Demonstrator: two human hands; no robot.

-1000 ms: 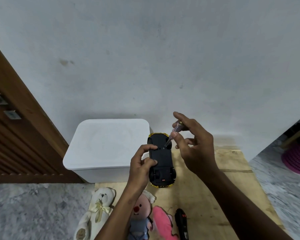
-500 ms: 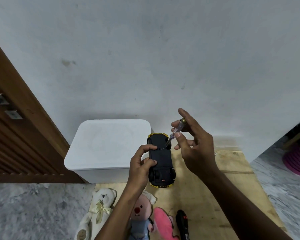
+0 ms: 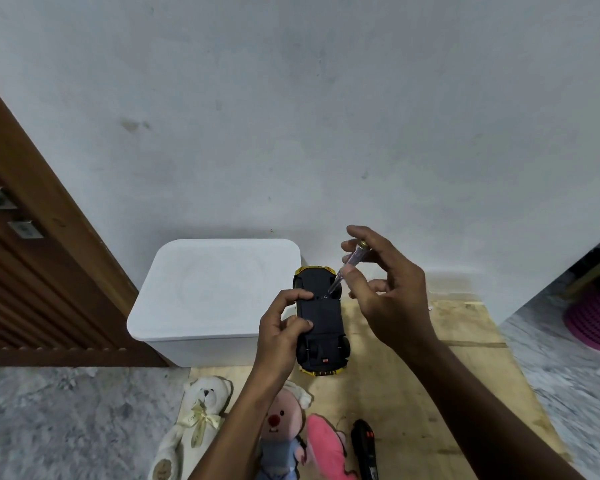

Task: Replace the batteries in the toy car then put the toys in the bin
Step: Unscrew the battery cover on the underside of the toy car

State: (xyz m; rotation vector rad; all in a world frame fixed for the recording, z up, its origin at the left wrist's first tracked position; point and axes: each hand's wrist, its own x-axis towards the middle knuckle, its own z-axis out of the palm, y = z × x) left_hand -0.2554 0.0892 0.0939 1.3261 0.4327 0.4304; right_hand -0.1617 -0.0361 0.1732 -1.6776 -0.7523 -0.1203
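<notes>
Left hand (image 3: 284, 327) is gripping the toy car (image 3: 321, 323) belly-up, just right of the lidded bin (image 3: 208, 299), so the underside screw is facing up. Right hand (image 3: 392, 299) fingers are pinching the screwdriver (image 3: 349, 268), tilted, tip at the screw, probably undoing the battery cover.
</notes>
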